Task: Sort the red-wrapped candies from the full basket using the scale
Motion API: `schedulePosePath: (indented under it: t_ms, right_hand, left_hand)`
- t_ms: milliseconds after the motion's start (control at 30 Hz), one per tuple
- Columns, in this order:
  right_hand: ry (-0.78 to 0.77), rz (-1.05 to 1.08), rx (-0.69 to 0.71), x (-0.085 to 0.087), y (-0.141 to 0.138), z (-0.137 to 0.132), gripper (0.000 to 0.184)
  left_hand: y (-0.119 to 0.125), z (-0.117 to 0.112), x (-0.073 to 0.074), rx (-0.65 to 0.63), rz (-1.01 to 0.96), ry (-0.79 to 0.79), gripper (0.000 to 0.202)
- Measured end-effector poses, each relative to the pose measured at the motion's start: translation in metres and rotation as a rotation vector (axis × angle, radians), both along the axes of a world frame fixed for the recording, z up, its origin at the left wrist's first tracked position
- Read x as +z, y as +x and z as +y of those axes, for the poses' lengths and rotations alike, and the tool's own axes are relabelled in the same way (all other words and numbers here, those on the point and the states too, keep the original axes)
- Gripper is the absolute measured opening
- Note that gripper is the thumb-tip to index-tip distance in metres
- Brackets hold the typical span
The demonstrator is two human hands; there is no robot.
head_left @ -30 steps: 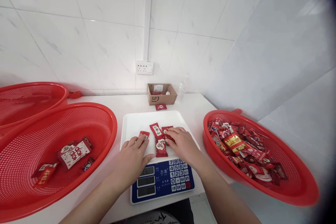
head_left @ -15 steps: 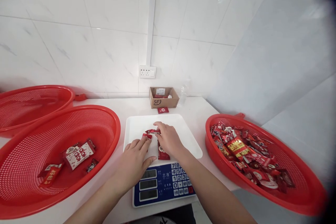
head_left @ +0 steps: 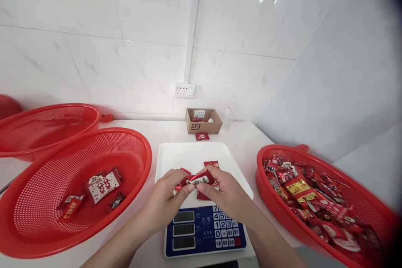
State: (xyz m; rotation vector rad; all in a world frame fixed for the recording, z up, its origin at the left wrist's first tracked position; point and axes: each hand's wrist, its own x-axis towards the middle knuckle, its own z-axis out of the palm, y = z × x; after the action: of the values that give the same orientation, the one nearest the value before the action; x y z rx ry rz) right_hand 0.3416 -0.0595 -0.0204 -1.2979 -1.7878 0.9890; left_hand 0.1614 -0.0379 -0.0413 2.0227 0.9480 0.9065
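Note:
A red wrapped packet (head_left: pixel 198 179) with a pale label is pinched at both ends, raised over the white pan (head_left: pixel 182 153) of a digital scale. My left hand (head_left: pixel 169 190) grips its left end between thumb and fingers. On the other end, my right hand (head_left: pixel 226 190) is closed with the thumb in front. Behind and below the held packet, more red packets (head_left: pixel 211 163) lie on the pan, partly covered by my hands. The scale's blue keypad panel (head_left: pixel 205 232) faces me below my hands.
At the right stands a red basket (head_left: pixel 266 192) heaped with red and gold packets. A second red basket (head_left: pixel 138 142) on the left holds several packets, with another red basket (head_left: pixel 94 111) behind it. A cardboard box (head_left: pixel 205 127), a small red packet (head_left: pixel 202 136) and a clear bottle (head_left: pixel 229 114) sit at the back.
Both hands have drawn closer together and lifted a packet off the pan, now held between them. The view has shifted slightly left, and another packet on the pan is uncovered.

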Motion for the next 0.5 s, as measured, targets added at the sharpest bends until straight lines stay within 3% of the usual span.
schedulePosePath:
  t_ms: [133,233,333,400,500]
  right_hand:
    - [0.055,0.039,0.092,0.002,0.001,-0.006,0.035]
    - [-0.033,0.257,0.221,-0.001,0.001,-0.009,0.037]
    - [-0.146,0.406,0.277,-0.006,0.001,-0.009,0.035]
    - [-0.169,0.410,0.200,-0.010,0.002,-0.005,0.033]
    - [-0.088,0.301,-0.072,-0.017,0.006,0.007,0.032]
  left_hand:
    - [-0.001,-0.010,0.007,-0.164,-0.108,-0.190,0.034]
    - [-0.001,-0.014,0.009,-0.239,-0.205,-0.270,0.041]
    - [-0.002,-0.015,0.007,-0.226,-0.237,-0.294,0.042]
    - [-0.002,-0.013,0.002,-0.178,-0.197,-0.262,0.041]
    - [-0.004,-0.007,-0.008,0.038,-0.069,-0.100,0.037]
